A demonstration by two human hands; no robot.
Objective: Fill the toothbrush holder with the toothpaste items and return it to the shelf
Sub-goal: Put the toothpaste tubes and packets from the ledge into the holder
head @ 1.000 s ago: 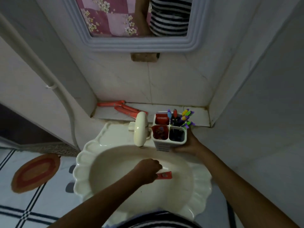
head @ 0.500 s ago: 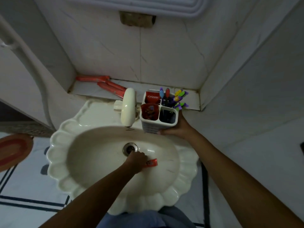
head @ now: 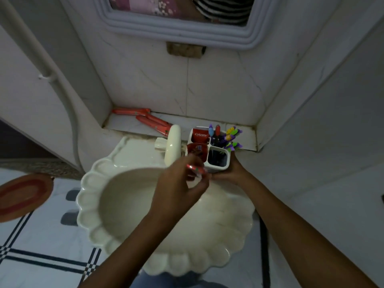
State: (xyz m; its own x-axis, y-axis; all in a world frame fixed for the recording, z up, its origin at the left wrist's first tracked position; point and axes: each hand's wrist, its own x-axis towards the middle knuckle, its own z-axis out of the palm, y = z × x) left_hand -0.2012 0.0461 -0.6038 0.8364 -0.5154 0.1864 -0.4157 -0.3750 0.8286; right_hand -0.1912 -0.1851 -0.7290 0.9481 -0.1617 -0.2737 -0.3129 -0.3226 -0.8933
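A white four-compartment toothbrush holder (head: 220, 165) stands on the sink's back rim, held at its base by my right hand (head: 230, 173). It contains a red Colgate tube (head: 200, 135), colourful toothbrushes (head: 229, 137) and a red item in the front-left compartment. My left hand (head: 178, 183) is raised just in front of the holder, pinching a small red toothpaste tube (head: 196, 168) near the front-left compartment. Two more red toothpaste tubes (head: 149, 119) lie on the tiled shelf (head: 128, 125) behind the sink.
The cream scalloped sink (head: 128, 204) fills the middle, with its cream tap (head: 172, 144) just left of the holder. Walls close in at the back and right. A mirror (head: 182, 15) hangs above. An oval red mat (head: 22, 196) lies on the floor at left.
My left hand has lifted the small red tube out of the basin and carried it up to the holder. My right hand has stayed on the holder.
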